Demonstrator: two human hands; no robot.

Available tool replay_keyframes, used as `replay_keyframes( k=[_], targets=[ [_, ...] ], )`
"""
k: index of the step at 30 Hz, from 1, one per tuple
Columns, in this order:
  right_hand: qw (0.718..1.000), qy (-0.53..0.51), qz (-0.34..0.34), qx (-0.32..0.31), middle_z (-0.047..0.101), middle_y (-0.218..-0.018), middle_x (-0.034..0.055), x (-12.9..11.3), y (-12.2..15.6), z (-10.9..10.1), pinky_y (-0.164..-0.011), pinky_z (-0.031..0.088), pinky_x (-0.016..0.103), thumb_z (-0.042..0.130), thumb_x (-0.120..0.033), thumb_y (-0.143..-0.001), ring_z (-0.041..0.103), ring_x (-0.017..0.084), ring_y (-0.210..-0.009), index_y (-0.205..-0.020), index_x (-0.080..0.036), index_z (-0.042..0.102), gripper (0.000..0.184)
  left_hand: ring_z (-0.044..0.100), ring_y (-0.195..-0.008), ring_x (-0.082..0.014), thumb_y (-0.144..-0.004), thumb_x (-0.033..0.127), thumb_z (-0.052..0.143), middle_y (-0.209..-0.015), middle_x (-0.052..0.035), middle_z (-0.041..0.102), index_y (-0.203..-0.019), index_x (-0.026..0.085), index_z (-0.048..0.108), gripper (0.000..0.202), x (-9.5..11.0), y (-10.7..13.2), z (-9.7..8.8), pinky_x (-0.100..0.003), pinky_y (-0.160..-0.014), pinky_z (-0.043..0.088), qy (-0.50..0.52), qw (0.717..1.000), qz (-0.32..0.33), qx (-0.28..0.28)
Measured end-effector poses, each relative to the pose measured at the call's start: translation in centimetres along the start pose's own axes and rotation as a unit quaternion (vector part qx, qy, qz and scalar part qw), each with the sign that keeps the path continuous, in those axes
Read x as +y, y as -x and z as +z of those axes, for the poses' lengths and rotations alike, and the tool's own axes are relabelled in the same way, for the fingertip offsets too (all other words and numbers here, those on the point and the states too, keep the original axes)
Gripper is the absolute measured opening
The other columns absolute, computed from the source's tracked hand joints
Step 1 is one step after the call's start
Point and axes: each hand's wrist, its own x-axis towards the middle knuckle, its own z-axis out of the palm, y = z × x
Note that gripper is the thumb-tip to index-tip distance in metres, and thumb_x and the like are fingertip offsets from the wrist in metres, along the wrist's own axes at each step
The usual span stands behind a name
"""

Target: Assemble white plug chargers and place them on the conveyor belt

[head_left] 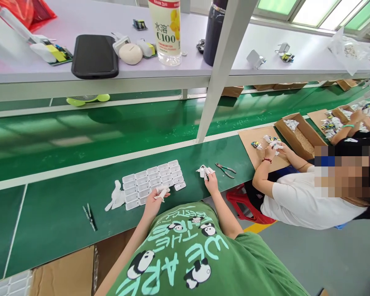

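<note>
Head view: left hand [154,202] pinched a white part [161,191] at the tray's [132,179] six o'clock, right hand [211,183] clasped a white piece [204,171]; snug fingertip grips seemed best.

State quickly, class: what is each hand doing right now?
Left hand: closed, holding a small white shell.
Right hand: closed, holding a white piece.

pliers [225,169] lie at three o'clock on the green bench [49,213]. two pens [89,216], or perhaps probes, lie at nine. at twelve, on the shelf [249,37]: a bottle [165,31], a dark flask [214,33], a black case [94,56]. at two, a cardboard box [311,133].
</note>
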Motion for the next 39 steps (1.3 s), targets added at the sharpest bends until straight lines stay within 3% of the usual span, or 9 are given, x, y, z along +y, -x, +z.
replay_keyframes(
  k=[6, 13, 20, 34, 39],
  targets=[
    [0.999, -0.003, 0.048, 0.009, 0.067, -0.123, 0.0214, 0.1, 0.0, 0.4, -0.108, 0.052, 0.057, 0.049, -0.028, -0.099, 0.060, 0.032, -0.127, -0.121, -0.015, 0.063, 0.029, 0.075, -0.084, -0.0277, -0.065, 0.053, 0.078, -0.089, -0.0098, 0.079, -0.098, 0.018, 0.074, 0.048, 0.5, 0.3, 0.3, -0.034, -0.070, 0.052, -0.012, 1.000, -0.001, -0.016],
    [1.000, 0.005, -0.001, 0.002, 0.064, -0.133, 0.0187, 0.3, 0.1, 0.1, -0.113, 0.050, 0.049, 0.046, -0.026, -0.101, 0.058, 0.028, -0.132, -0.125, -0.017, 0.066, 0.033, 0.075, -0.085, -0.0290, -0.066, 0.059, 0.078, -0.087, -0.0112, 0.079, -0.097, 0.018, 0.074, 0.052, 0.7, 0.5, 0.2, -0.033, -0.069, 0.050, -0.035, 0.999, -0.002, -0.023],
    [1.000, 0.003, 0.002, -0.021, 0.058, -0.134, 0.0207, 0.5, -0.1, 0.5, -0.113, 0.050, 0.048, 0.047, -0.018, -0.096, 0.057, 0.028, -0.131, -0.125, -0.015, 0.069, 0.036, 0.075, -0.087, -0.0297, -0.067, 0.058, 0.077, -0.091, -0.0121, 0.080, -0.102, 0.017, 0.074, 0.054, 0.6, 0.6, 0.0, -0.033, -0.069, 0.050, -0.034, 0.999, -0.003, -0.021],
    [0.998, -0.009, -0.013, -0.067, 0.059, -0.121, 0.0168, -0.1, -1.2, -0.8, -0.113, 0.048, 0.050, 0.049, -0.012, -0.091, 0.054, 0.027, -0.127, -0.122, -0.018, 0.070, 0.038, 0.076, -0.086, -0.0292, -0.066, 0.055, 0.078, -0.090, -0.0111, 0.081, -0.096, 0.018, 0.076, 0.048, 1.3, 1.0, 0.3, -0.033, -0.069, 0.052, -0.032, 0.999, 0.009, -0.018],
    [0.998, -0.028, 0.000, -0.053, 0.060, -0.125, 0.0188, -1.0, -1.6, -1.4, -0.109, 0.050, 0.050, 0.048, -0.009, -0.086, 0.056, 0.028, -0.125, -0.129, -0.016, 0.065, 0.046, 0.076, -0.085, -0.0284, -0.067, 0.055, 0.077, -0.094, -0.0122, 0.081, -0.098, 0.018, 0.075, 0.048, 1.8, 1.2, 0.5, -0.034, -0.070, 0.052, -0.035, 0.999, 0.013, -0.021]
  ],
)
